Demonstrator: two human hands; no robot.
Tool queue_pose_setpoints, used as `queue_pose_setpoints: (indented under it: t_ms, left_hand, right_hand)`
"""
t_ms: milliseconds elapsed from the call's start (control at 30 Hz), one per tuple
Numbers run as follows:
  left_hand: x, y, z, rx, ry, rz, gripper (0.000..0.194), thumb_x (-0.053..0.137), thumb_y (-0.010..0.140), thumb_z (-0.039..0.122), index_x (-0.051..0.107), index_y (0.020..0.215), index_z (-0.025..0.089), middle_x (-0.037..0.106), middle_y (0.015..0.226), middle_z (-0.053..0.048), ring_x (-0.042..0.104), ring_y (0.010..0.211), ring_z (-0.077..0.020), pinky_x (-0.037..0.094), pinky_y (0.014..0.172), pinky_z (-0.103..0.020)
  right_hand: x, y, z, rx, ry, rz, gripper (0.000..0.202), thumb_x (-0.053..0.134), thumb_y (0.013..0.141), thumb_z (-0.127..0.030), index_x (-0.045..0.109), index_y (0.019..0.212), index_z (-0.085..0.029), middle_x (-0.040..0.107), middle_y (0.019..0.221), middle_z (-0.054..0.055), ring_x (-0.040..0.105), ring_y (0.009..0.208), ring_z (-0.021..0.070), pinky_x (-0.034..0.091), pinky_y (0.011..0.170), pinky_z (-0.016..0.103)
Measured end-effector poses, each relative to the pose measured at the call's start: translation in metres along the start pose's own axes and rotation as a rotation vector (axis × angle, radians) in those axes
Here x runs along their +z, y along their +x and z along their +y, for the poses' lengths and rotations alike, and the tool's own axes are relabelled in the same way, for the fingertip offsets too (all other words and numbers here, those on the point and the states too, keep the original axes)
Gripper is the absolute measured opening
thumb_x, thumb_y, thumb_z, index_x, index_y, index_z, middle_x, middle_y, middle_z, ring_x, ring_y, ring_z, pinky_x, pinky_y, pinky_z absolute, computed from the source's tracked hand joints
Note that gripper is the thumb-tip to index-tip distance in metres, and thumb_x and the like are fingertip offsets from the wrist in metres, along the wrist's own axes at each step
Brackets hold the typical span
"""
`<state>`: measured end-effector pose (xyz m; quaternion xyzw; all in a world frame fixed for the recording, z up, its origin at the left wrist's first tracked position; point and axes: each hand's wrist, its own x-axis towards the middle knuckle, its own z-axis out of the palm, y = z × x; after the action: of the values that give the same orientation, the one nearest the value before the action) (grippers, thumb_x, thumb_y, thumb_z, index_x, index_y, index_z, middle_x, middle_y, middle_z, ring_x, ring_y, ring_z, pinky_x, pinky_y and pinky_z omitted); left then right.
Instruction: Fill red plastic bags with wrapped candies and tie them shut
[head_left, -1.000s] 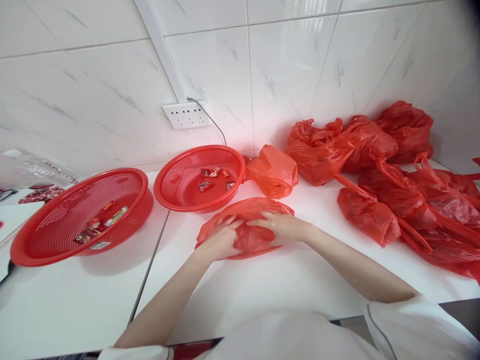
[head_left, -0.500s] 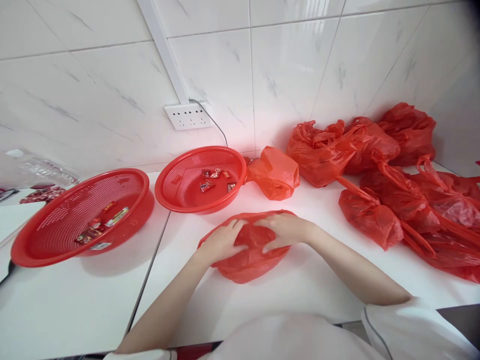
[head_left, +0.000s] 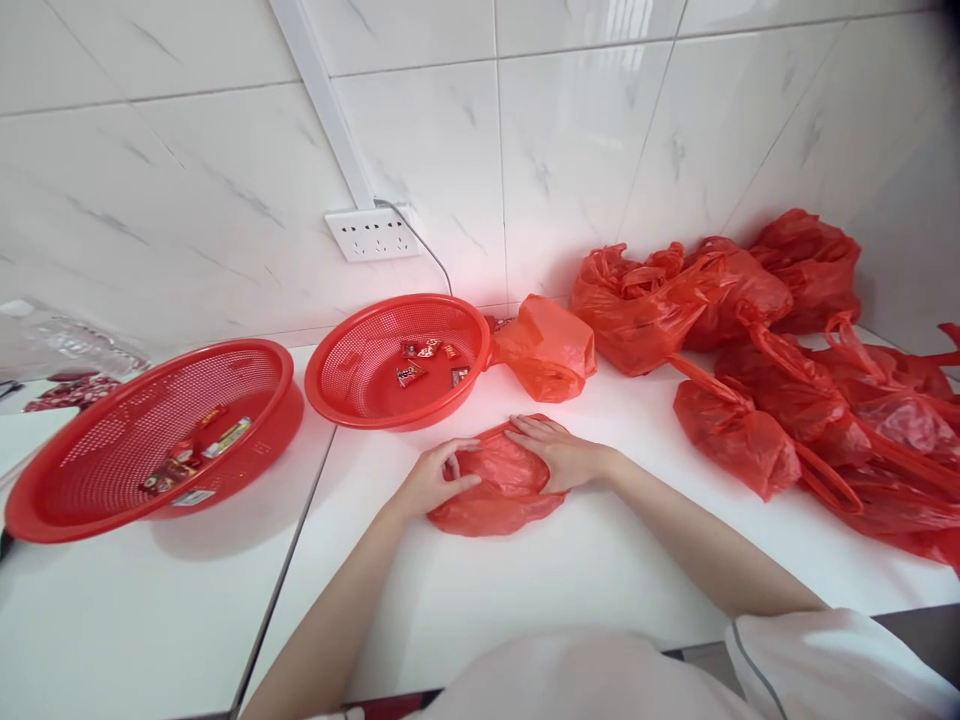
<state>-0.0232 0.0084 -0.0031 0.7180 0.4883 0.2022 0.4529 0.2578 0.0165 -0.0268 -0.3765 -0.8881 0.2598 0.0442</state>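
Note:
A red plastic bag (head_left: pixel 499 500) lies low and crumpled on the white table in front of me, its middle sunk in. My left hand (head_left: pixel 435 478) touches the bag's left edge; thumb and forefinger are apart and the other fingers curl a little. On the right side of the bag rests my right hand (head_left: pixel 559 458), flat, with fingers stretched over the rim. Neither hand grips the plastic. Just behind the bag stands a red mesh basket (head_left: pixel 352 390) with several small wrapped snacks (head_left: pixel 411 374) on its bottom. What the bag holds, if anything, is hidden.
A second red basket (head_left: pixel 97 450) with wrapped packets sits tilted at the left. An upright red bag (head_left: pixel 547 350) is beside the middle basket. Several filled, knotted red bags (head_left: pixel 735 430) crowd the right. A socket panel (head_left: pixel 371 235) with a cable is on the tiled wall.
The bag has gone from puffed up and wide to flatter and smaller. Both hands have moved with its edges, the right one slightly leftward and now lying flatter.

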Motion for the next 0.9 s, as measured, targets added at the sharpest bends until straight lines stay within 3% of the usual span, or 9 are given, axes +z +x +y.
queue_pose_setpoints:
  t_ms: [167, 267, 400, 500, 600, 700, 900]
  left_hand:
    - [-0.016, 0.002, 0.019, -0.337, -0.953, 0.275, 0.057, 0.058, 0.08, 0.059, 0.05, 0.112, 0.012, 0.066, 0.112, -0.02, 0.067, 0.092, -0.0206, 0.056, 0.072, -0.028]
    - [-0.026, 0.004, 0.032, -0.366, -1.249, 0.423, 0.05, 0.058, 0.083, 0.055, 0.055, 0.104, 0.01, 0.067, 0.104, -0.02, 0.068, 0.099, -0.0236, 0.058, 0.075, -0.027]
    - [-0.022, 0.009, 0.028, -0.258, -1.299, 0.582, 0.018, 0.056, 0.081, 0.021, 0.06, 0.096, 0.013, 0.07, 0.092, -0.008, 0.069, 0.088, -0.0174, 0.058, 0.077, -0.025]
    - [-0.009, 0.014, 0.013, -0.214, -1.262, 0.678, 0.013, 0.055, 0.069, 0.007, 0.059, 0.077, 0.016, 0.07, 0.081, -0.001, 0.068, 0.076, -0.0124, 0.057, 0.077, -0.025]
    - [0.003, 0.015, -0.001, -0.151, -1.267, 0.67, 0.009, 0.058, 0.061, 0.008, 0.058, 0.066, 0.016, 0.07, 0.079, -0.002, 0.067, 0.079, -0.0162, 0.057, 0.075, -0.029]
    - [0.008, 0.014, -0.008, -0.064, -1.275, 0.61, 0.012, 0.06, 0.058, 0.013, 0.064, 0.069, 0.015, 0.072, 0.084, -0.005, 0.068, 0.086, -0.0227, 0.056, 0.08, -0.037]
    - [0.019, 0.015, -0.011, -0.022, -1.274, 0.633, 0.024, 0.064, 0.053, 0.015, 0.069, 0.076, 0.014, 0.074, 0.082, -0.006, 0.068, 0.094, -0.0288, 0.051, 0.089, -0.044]
  right_hand:
    - [0.006, -0.004, 0.0, -0.076, -0.034, 0.168, 0.099, 0.073, 0.067, -0.056, 0.034, 0.148, -0.016, 0.02, 0.158, 0.018, 0.019, 0.145, 0.0321, 0.017, 0.117, 0.047]
    - [0.006, -0.007, 0.0, -0.134, -0.068, 0.299, 0.074, 0.063, 0.079, -0.058, 0.05, 0.137, -0.014, 0.039, 0.149, 0.017, 0.036, 0.138, 0.0297, 0.028, 0.114, 0.044]
    - [0.005, -0.009, -0.001, -0.106, -0.157, 0.489, 0.048, 0.038, 0.097, -0.046, 0.058, 0.125, -0.012, 0.059, 0.131, 0.016, 0.053, 0.123, 0.0267, 0.041, 0.104, 0.041]
    - [0.007, -0.008, 0.002, -0.155, -0.211, 0.61, 0.039, 0.037, 0.098, -0.038, 0.06, 0.119, -0.014, 0.066, 0.119, 0.015, 0.058, 0.114, 0.0256, 0.047, 0.096, 0.04]
    - [0.008, -0.006, 0.006, -0.219, -0.243, 0.729, 0.033, 0.041, 0.098, -0.033, 0.059, 0.117, -0.015, 0.069, 0.111, 0.013, 0.062, 0.105, 0.0245, 0.05, 0.089, 0.039]
    - [0.004, -0.003, 0.004, -0.253, -0.266, 0.813, 0.027, 0.045, 0.096, -0.027, 0.058, 0.117, -0.016, 0.069, 0.108, 0.012, 0.063, 0.101, 0.0233, 0.051, 0.087, 0.038]
    - [-0.009, 0.023, -0.027, -0.282, -0.245, 0.958, 0.023, 0.048, 0.093, -0.017, 0.059, 0.112, -0.019, 0.068, 0.11, 0.011, 0.063, 0.097, 0.0208, 0.05, 0.081, 0.036]
